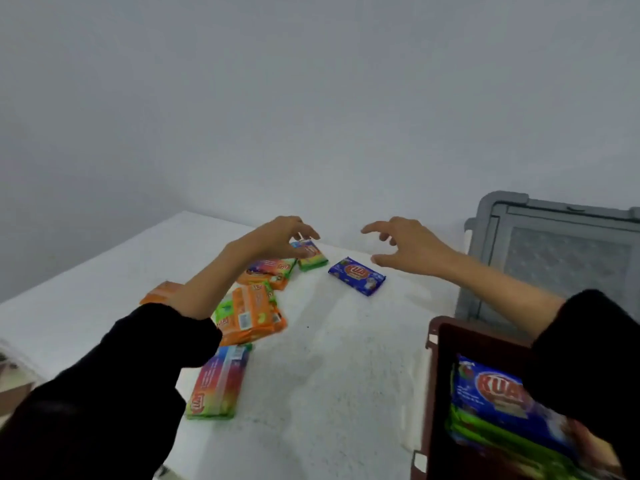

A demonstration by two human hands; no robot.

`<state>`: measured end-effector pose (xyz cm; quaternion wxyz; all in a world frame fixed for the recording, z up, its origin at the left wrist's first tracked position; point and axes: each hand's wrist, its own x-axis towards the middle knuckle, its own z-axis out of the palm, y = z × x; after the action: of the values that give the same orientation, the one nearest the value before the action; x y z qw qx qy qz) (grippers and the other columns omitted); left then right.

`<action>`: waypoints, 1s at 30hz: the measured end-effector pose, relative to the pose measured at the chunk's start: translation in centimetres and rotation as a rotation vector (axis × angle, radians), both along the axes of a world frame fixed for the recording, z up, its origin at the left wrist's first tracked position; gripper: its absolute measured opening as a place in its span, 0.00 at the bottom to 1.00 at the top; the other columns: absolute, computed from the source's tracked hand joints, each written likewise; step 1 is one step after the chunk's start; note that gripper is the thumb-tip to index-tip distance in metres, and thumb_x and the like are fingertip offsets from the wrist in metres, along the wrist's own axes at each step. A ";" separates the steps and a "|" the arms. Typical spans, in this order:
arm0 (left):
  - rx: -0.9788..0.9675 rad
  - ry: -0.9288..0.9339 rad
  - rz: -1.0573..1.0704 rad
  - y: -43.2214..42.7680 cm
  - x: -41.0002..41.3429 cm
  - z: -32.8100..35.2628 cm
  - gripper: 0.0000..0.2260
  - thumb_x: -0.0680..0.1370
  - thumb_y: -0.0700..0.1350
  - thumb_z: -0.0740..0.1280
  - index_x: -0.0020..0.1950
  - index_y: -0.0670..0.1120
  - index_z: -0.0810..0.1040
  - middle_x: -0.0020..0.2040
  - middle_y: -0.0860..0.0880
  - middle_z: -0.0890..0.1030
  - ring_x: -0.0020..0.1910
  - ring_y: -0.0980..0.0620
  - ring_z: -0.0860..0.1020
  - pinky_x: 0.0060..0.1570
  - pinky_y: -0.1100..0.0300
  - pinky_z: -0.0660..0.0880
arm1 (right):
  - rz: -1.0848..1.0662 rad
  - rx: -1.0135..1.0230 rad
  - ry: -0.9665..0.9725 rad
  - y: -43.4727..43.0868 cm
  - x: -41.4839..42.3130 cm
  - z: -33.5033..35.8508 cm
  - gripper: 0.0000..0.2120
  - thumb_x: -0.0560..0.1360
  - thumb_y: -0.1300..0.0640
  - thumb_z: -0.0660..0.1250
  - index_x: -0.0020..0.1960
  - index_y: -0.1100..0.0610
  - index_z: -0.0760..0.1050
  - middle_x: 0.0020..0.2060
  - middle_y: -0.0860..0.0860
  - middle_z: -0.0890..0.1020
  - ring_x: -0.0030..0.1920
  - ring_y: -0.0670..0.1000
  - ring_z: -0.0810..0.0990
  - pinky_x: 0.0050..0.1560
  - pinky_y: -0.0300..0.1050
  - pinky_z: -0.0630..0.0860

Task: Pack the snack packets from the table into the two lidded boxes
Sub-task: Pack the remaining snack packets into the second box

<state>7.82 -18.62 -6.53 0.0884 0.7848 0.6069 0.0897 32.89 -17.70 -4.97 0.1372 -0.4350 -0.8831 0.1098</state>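
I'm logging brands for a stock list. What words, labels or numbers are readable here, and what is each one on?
"KUA": red logo on the boxed blue packet in the brown box; the sleeve covers what follows.
"UA": logo on the loose blue packet; any first letter is unclear.
"UA": sideways logo on the nearest rainbow packet.
Small print everywhere and logos on the orange packets are too blurred to read.
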 end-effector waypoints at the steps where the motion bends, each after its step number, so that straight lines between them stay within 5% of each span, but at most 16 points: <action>1: -0.046 0.003 0.049 0.7 -1.6 -1.0 0.20 0.75 0.47 0.68 0.67 0.50 0.72 0.62 0.46 0.74 0.59 0.50 0.74 0.55 0.60 0.69 | -0.009 -0.021 -0.023 1.2 -1.1 -0.6 0.25 0.73 0.53 0.68 0.69 0.48 0.67 0.58 0.55 0.75 0.51 0.47 0.72 0.53 0.43 0.70; 6: -0.194 -0.031 0.185 4.4 -7.1 -6.4 0.29 0.72 0.49 0.71 0.71 0.52 0.66 0.66 0.45 0.69 0.66 0.46 0.67 0.62 0.55 0.65 | -0.053 -0.137 -0.221 7.2 -5.2 -5.6 0.28 0.74 0.52 0.66 0.72 0.49 0.62 0.60 0.59 0.72 0.61 0.57 0.72 0.54 0.43 0.68; 12: -0.272 0.050 0.079 7.7 -10.0 -10.5 0.32 0.71 0.53 0.72 0.72 0.56 0.63 0.72 0.46 0.63 0.71 0.45 0.61 0.67 0.54 0.60 | -0.135 -0.346 -0.480 10.9 -6.6 -10.3 0.38 0.74 0.40 0.62 0.76 0.43 0.44 0.72 0.61 0.57 0.70 0.63 0.60 0.68 0.52 0.63; 15: -0.224 0.020 0.045 8.5 -10.7 -10.7 0.29 0.71 0.53 0.72 0.70 0.57 0.66 0.69 0.48 0.68 0.67 0.47 0.67 0.62 0.59 0.64 | -0.120 -0.313 -0.529 11.6 -6.7 -11.9 0.36 0.75 0.40 0.60 0.76 0.44 0.44 0.69 0.62 0.63 0.67 0.62 0.65 0.66 0.50 0.64; 23: -0.204 0.025 0.002 9.1 -10.4 -9.7 0.29 0.68 0.53 0.75 0.67 0.53 0.72 0.64 0.47 0.74 0.61 0.47 0.72 0.53 0.64 0.64 | -0.136 -0.256 -0.386 11.0 -7.0 -11.5 0.34 0.72 0.49 0.68 0.75 0.46 0.56 0.65 0.59 0.70 0.63 0.58 0.71 0.55 0.41 0.68; 30: 0.002 -0.017 -0.044 7.7 -8.8 -6.2 0.40 0.57 0.72 0.62 0.64 0.55 0.75 0.57 0.49 0.76 0.53 0.50 0.73 0.48 0.63 0.64 | -0.153 -0.204 -0.214 9.1 -6.0 -6.7 0.34 0.71 0.50 0.70 0.73 0.47 0.61 0.63 0.56 0.74 0.59 0.55 0.74 0.49 0.39 0.67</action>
<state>-0.94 -10.93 -12.78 0.0948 0.7974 0.5884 0.0947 26.89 -8.58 -11.72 0.0053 -0.5219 -0.8412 0.1412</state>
